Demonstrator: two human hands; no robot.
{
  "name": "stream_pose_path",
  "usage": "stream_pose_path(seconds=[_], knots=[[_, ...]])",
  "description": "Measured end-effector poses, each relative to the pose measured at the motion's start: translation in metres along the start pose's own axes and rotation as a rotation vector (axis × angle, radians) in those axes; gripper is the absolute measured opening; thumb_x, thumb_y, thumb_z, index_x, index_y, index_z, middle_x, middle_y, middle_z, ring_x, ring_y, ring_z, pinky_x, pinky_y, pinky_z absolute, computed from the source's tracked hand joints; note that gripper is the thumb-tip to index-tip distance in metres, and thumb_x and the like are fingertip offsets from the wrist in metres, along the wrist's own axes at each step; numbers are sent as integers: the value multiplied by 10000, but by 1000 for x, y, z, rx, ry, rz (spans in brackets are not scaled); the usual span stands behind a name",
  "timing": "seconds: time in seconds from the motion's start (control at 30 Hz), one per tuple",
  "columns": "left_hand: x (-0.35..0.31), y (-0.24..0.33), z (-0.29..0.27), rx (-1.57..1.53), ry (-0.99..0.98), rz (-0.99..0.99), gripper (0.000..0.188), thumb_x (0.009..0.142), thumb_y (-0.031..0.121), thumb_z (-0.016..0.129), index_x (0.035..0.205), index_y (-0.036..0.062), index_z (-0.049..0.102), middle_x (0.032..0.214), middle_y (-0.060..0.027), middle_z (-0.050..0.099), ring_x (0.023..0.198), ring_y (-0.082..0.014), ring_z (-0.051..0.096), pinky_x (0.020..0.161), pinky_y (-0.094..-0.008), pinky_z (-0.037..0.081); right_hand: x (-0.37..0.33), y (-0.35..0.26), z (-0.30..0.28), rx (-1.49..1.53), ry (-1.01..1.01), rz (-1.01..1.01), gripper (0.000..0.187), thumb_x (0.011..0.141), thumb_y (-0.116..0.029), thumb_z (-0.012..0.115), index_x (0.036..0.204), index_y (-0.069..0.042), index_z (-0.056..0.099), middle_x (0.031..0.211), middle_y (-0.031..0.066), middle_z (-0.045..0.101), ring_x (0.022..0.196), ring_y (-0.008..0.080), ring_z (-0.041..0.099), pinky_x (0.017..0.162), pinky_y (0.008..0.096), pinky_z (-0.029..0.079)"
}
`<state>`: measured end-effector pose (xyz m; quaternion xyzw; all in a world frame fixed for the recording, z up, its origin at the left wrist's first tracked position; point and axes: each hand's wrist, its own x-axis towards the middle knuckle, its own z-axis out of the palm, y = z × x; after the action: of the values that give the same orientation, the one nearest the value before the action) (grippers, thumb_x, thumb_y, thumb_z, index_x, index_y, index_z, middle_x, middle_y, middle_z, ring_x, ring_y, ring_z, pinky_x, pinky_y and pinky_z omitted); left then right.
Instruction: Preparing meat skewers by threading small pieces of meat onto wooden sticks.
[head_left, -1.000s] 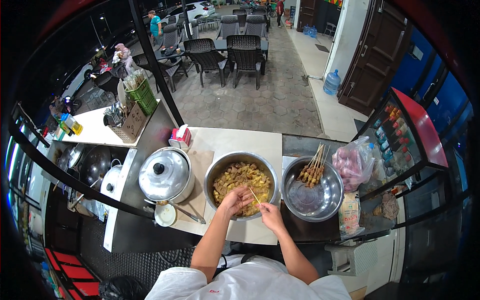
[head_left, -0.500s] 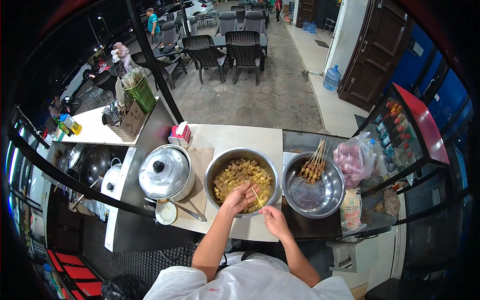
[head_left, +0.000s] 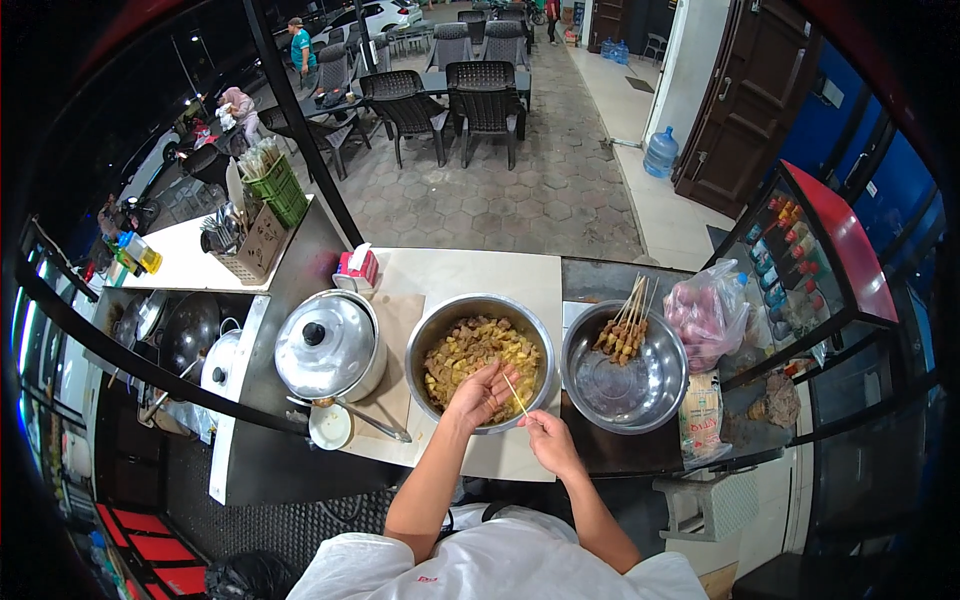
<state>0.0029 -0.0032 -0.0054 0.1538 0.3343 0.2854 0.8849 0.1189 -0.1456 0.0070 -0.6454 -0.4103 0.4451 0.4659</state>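
Observation:
Over a large metal bowl (head_left: 416, 385) of yellow marinated meat pieces (head_left: 482, 347), my left hand (head_left: 482, 398) is turned palm up, its fingers loosely curved and apart. My right hand (head_left: 548, 440), at the bowl's near rim, pinches the lower end of a thin wooden skewer (head_left: 517, 396). The skewer slants up and left, its tip beside my left fingers. Whether a small piece lies at those fingertips is too small to tell. To the right, a second metal bowl (head_left: 625, 400) holds several finished meat skewers (head_left: 625, 335), sticks leaning on the far rim.
Left of the meat bowl stands a lidded pot (head_left: 325, 345), with a small dish (head_left: 330, 427) and long-handled ladle (head_left: 375, 422) before it. A bag of red-pink items (head_left: 705, 315) and a pack of skewers (head_left: 703, 420) sit at right. A tissue pack (head_left: 356, 268) stands behind the pot.
The whole view has shifted slightly. Both hands and the skewer keep almost the same pose over the bowl.

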Motion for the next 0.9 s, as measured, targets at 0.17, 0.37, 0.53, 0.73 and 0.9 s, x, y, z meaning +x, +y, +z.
stream_pose_path(seconds=[0.17, 0.37, 0.53, 0.73, 0.9], knots=[[1, -2, -1, 12, 10, 15, 299, 901, 244, 530, 1110, 32, 508, 1084, -101, 593, 999, -233, 587, 842, -343, 493, 0, -3, -1, -24, -2, -3, 203, 938, -171, 438, 886, -27, 572, 534, -53, 381, 453, 40, 335, 423, 231, 282], [-2, -1, 3, 32, 18, 23, 262, 903, 219, 532, 1085, 31, 514, 1077, -101, 589, 1009, -230, 586, 829, -330, 499, -1, -9, -3, -14, -14, 3, 206, 937, -176, 443, 890, -27, 576, 537, -53, 383, 460, 41, 334, 426, 232, 284], [-7, -3, 11, 59, 20, 34, 251, 904, 195, 531, 1080, 16, 517, 1063, -108, 587, 1010, -226, 586, 829, -319, 503, 2, 0, -4, -31, -7, -12, 202, 934, -174, 446, 887, -27, 577, 537, -54, 381, 460, 40, 331, 427, 234, 281], [-6, -5, 12, 70, 12, 33, 208, 905, 167, 521, 1062, 31, 521, 1058, -113, 589, 994, -233, 588, 854, -338, 496, -1, -7, -6, -37, 1, -33, 198, 930, -168, 447, 888, -29, 582, 537, -55, 387, 455, 39, 333, 426, 234, 279], [-5, -11, 19, 20, 59, 62, 221, 891, 171, 552, 1035, 5, 532, 1043, -126, 595, 979, -222, 594, 846, -313, 503, -4, -16, -4, -111, 73, -48, 192, 916, -154, 457, 912, -22, 596, 544, -2, 416, 495, 80, 396, 471, 270, 334]])
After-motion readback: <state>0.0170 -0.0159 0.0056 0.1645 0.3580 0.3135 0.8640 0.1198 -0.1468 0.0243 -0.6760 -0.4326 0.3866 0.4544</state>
